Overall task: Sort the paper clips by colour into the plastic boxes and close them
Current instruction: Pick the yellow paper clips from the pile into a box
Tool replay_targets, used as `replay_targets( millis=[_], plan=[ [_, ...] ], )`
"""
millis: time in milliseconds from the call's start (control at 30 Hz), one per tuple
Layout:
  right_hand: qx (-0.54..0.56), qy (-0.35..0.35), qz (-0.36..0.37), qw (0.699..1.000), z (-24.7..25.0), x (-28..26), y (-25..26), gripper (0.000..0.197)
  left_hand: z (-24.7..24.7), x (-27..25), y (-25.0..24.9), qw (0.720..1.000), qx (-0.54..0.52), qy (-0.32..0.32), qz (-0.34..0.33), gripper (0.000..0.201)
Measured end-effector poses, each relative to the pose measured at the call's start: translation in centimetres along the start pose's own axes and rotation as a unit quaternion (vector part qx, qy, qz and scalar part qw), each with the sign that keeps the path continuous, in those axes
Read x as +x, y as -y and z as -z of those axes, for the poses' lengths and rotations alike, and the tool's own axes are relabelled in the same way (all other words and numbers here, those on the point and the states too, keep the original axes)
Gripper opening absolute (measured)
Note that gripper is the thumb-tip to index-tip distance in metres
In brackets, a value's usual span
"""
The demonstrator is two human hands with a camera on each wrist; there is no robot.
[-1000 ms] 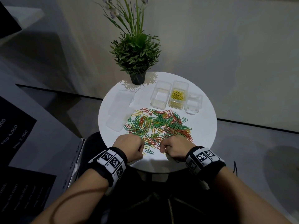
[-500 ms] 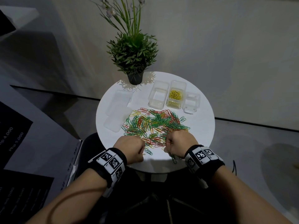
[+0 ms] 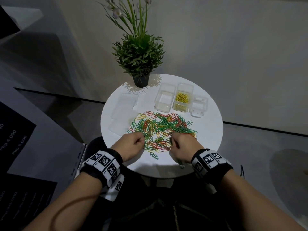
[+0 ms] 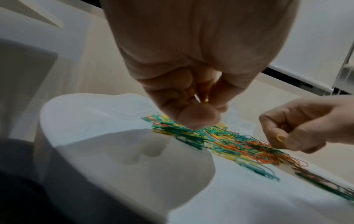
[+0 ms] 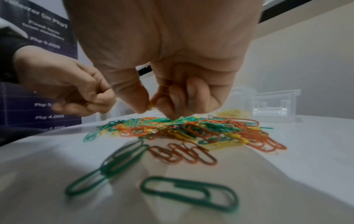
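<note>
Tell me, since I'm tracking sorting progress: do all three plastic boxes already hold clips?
No: only the middle box holds yellow clips; the left box and right box look empty.

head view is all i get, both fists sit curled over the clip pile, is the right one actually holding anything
Observer: Yes. The right wrist view shows the right hand pinching orange clips between thumb and forefinger, a tight grip just above the pile.
Operator: and the left
Observer: The left wrist view shows the left hand with its fingers curled round what look like paper clips. They glint yellow-orange, but it is too blurred to settle the colour.
Operator: any strays near me
Observer: The right wrist view shows green clips lying apart from the pile, toward the near edge of the table.
</note>
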State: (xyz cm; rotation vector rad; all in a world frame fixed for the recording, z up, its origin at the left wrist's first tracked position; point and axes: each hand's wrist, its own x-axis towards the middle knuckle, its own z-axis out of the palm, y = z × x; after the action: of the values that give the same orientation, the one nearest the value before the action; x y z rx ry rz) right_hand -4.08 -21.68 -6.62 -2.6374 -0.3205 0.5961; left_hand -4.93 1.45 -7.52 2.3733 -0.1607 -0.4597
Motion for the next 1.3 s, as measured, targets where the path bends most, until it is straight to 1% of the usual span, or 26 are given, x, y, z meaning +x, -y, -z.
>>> replay_targets(
  millis=[67,100,167,233,333,433,533,633,767,867,933,1000,1100,1200,1300],
  plan=[
    [0.03,-0.009,-0.008,0.999,0.4,0.0,-0.1,0.015,-0.2,0.0,-0.3,1.0,-0.004,0.016,0.013,0.019],
    [0.044,-0.008,-0.008,0.999,0.4,0.1,-0.2,0.016,-0.2,0.0,-0.4,1.0,0.003,0.026,0.017,0.018],
    [0.049,0.009,-0.004,0.999,0.4,0.1,-0.2,0.023,-0.1,-0.1,-0.8,0.996,0.082,0.033,0.016,0.019],
    [0.015,0.034,0.016,0.999,0.3,0.2,0.2,0.035,-0.1,-0.3,-1.3,0.984,0.176,0.027,-0.001,0.019],
    [-0.051,0.062,0.078,0.994,-0.3,0.4,1.0,0.042,-0.3,-0.3,-1.9,0.97,0.239,0.021,-0.032,0.028],
    [-0.098,0.064,0.11,0.987,-0.6,0.6,1.6,0.038,-0.5,-0.1,-1.9,0.962,0.271,0.023,-0.039,0.028],
    [-0.116,0.047,0.114,0.986,-0.4,0.3,1.7,0.032,-0.6,-0.4,-2.1,0.961,0.275,0.02,-0.034,0.019],
    [-0.108,0.024,0.112,0.988,-0.2,-0.2,1.5,0.024,-0.5,-0.5,-2.0,0.965,0.259,0.017,-0.03,0.013],
    [-0.116,0.008,0.106,0.988,-0.3,0.3,1.6,0.013,-0.5,-0.3,-1.9,0.961,0.272,0.031,-0.027,0.018],
    [-0.154,0.024,0.094,0.983,-0.9,0.8,1.9,0.017,-0.7,-0.1,-2.0,0.954,0.296,0.035,-0.034,0.014],
    [-0.182,0.019,0.097,0.978,-1.3,1.1,2.1,0.014,-0.9,0.0,-2.0,0.949,0.311,0.036,-0.043,0.011],
    [-0.206,0.009,0.1,0.973,-1.6,1.3,2.4,0.011,-1.0,-0.1,-1.9,0.954,0.297,0.023,-0.043,0.011],
    [-0.226,0.01,0.101,0.969,-1.7,1.3,2.8,0.012,-0.8,0.0,-1.7,0.977,0.211,-0.017,-0.022,0.014],
    [-0.224,0.025,0.101,0.969,-1.6,1.3,3.0,0.011,-0.1,0.0,-1.0,0.993,0.114,-0.008,0.006,0.02],
    [-0.211,0.021,0.114,0.971,-1.5,1.2,3.1,0.013,0.5,-0.1,-0.2,0.999,0.045,-0.006,0.027,0.02]
  ],
)
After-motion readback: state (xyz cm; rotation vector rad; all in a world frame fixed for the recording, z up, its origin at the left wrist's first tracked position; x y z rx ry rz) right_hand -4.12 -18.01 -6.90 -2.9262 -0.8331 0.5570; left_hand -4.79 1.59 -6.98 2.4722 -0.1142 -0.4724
